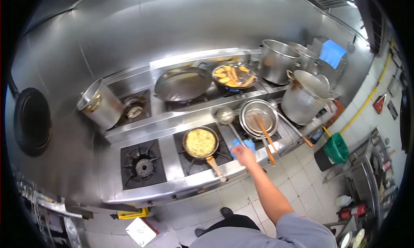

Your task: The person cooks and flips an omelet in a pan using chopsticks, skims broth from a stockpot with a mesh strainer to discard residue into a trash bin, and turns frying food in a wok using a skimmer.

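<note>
My right hand (243, 154) reaches out over the stove's front edge, its fingers closed at the end of a long metal handle. That handle leads up to the round head of a skimmer (225, 115), whose holes are too small to make out clearly. Beside the fingers lies a bunched blue cloth (249, 144), partly covered by the hand; whether the hand grips it too I cannot tell. Left of the hand, a frying pan (211, 160) on a front burner holds a round yellow omelette-like food (200, 142). My left hand is out of view.
Behind, a wide pan (233, 75) of frying yellow pieces sits over a blue flame, beside a large dark pan (183, 85). Metal bowls (246, 118) with wooden-handled tools stand right of the hand. Tall pots (304, 99) fill the right end; another pot (101, 105) leans left.
</note>
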{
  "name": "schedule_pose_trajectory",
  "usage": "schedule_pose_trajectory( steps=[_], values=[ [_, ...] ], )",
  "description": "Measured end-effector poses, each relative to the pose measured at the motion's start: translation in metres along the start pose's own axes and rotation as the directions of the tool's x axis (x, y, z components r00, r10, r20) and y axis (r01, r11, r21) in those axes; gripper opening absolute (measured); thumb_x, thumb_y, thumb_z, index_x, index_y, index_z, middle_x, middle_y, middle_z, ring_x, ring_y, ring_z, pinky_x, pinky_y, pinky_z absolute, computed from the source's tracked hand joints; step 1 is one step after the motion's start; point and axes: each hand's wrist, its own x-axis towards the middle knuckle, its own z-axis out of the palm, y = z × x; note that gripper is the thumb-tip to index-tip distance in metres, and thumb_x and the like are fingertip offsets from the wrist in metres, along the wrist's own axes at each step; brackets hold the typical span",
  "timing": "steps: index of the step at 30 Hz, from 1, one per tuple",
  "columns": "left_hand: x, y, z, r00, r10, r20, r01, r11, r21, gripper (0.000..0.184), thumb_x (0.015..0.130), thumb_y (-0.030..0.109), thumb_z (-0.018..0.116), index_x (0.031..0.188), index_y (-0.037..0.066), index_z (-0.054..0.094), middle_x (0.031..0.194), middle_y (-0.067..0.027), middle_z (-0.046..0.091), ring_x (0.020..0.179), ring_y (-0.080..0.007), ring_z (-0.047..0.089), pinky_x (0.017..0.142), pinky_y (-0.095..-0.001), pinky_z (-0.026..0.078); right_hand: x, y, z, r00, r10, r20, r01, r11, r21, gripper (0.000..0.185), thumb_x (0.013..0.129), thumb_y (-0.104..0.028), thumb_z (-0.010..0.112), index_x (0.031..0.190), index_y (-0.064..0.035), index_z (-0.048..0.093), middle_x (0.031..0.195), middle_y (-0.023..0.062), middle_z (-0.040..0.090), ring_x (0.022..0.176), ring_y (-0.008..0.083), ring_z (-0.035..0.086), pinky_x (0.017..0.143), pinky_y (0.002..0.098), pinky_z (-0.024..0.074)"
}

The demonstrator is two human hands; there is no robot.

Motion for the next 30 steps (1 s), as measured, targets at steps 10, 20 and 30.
schedule_pose_trajectory(
  steps=[10,20,30],
  values=[
    [0.057,0.171,0.071,0.959,0.197,0.203,-0.169,0.975,-0.146,0.043,0.096,0.026,0.051,0.129,-0.001,0.046,0.109,-0.015,0.064,0.085,-0.0233,0.066,0.065,-0.0315,0.052,0.072,0.172,-0.12,0.768,0.633,0.095,-0.61,0.769,-0.193,0.044,0.085,-0.035,0.06,0.107,0.0026,0.06,0.092,0.0192,0.066,0.083,0.0289,0.063,0.07,0.0413,0.0484],
    [0.011,0.353,0.229,0.759,0.443,0.478,-0.356,0.896,-0.266,0.039,0.099,0.023,0.046,0.133,0.002,0.046,0.12,-0.0084,0.061,0.106,-0.0171,0.059,0.086,-0.0303,0.048,0.037,0.108,-0.188,0.846,0.434,0.31,-0.532,0.73,0.429,0.011,0.094,-0.021,0.051,0.091,-0.0101,0.052,0.062,-0.0022,0.048,0.05,0.0084,0.046,0.046,0.0242,0.0407],
    [0.046,0.387,0.274,0.833,0.506,0.224,-0.226,0.68,-0.697,0.025,0.099,0.023,0.047,0.116,0.006,0.055,0.102,-0.0036,0.064,0.09,-0.0113,0.059,0.075,-0.0265,0.047,-0.07,-0.016,-0.017,0.705,-0.104,0.702,-0.392,0.768,0.507,0.025,0.101,-0.022,0.04,0.114,-0.0051,0.053,0.082,0.0033,0.062,0.071,0.0103,0.06,0.061,0.0228,0.0473]
  ],
)
